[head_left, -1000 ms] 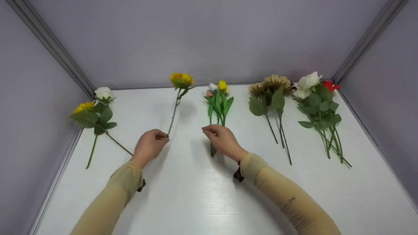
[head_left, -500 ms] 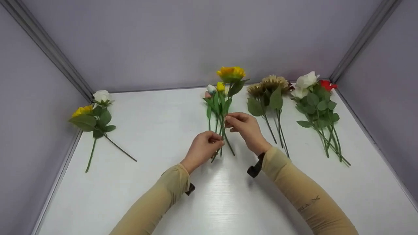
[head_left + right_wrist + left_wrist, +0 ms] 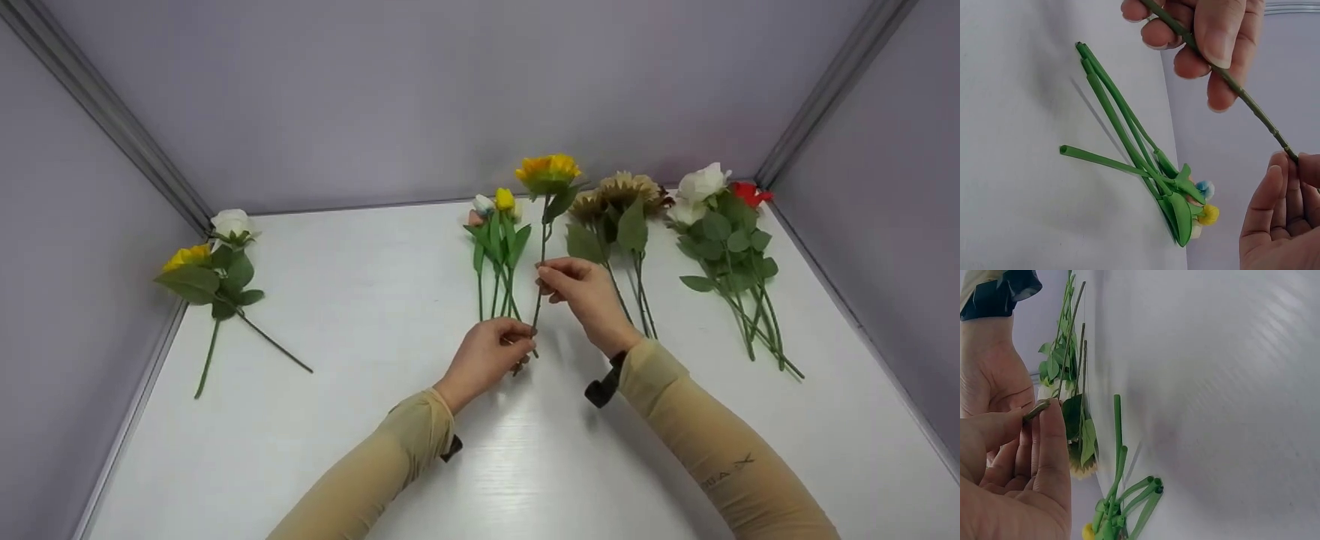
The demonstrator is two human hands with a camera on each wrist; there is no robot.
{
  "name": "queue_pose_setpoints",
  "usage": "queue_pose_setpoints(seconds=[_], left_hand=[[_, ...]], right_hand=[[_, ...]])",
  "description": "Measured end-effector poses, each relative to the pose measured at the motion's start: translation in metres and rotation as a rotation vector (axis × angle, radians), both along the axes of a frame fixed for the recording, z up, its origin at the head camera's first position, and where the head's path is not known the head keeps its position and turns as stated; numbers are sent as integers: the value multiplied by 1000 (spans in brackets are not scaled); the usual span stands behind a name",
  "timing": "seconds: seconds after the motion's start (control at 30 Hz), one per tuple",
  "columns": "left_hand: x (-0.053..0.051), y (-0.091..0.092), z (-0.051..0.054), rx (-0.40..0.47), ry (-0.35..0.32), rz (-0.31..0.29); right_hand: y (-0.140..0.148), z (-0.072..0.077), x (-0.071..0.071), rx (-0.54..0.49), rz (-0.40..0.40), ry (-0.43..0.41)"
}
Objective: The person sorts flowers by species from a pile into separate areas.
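A yellow sunflower [image 3: 549, 174] stands upright above the table. Low on its stem, my left hand [image 3: 491, 351] pinches it between thumb and fingers. Higher up, below the leaf, my right hand [image 3: 591, 294] pinches the same stem. The right wrist view shows the thin green stem [image 3: 1247, 100] running from one hand to the other. Close behind lies a bunch of tulips [image 3: 498, 236] with blue-white, yellow and pinkish blooms; my left hand covers part of their stems in the head view. The left wrist view shows the stem's cut end [image 3: 1036, 410] between my fingertips.
Beige sunflower-like blooms [image 3: 628, 189] lie right of the tulips, partly behind my right hand. Further right are white roses [image 3: 703, 182] and a red flower [image 3: 750, 195]. At far left, a white rose [image 3: 231, 223] and another sunflower [image 3: 186, 259] overlap. Grey walls border the white table.
The left hand has carried the sunflower rightward from the table's left-middle, past the tulips. The right hand has moved right and up, and now pinches the stem too.
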State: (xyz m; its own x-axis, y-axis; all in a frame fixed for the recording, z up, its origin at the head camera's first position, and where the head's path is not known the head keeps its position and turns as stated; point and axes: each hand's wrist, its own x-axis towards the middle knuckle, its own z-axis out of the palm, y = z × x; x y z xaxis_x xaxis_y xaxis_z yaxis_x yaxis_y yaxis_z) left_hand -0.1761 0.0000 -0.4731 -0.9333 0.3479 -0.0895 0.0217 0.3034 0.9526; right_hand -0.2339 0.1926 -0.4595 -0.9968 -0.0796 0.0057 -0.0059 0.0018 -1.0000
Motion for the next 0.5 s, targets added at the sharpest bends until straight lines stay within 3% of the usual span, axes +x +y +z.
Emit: queue_pose_setpoints(seconds=[0.5], left_hand=[[4,17,-4,-17,9,-13]], right_hand=[[10,3,0,112,-25,-12]])
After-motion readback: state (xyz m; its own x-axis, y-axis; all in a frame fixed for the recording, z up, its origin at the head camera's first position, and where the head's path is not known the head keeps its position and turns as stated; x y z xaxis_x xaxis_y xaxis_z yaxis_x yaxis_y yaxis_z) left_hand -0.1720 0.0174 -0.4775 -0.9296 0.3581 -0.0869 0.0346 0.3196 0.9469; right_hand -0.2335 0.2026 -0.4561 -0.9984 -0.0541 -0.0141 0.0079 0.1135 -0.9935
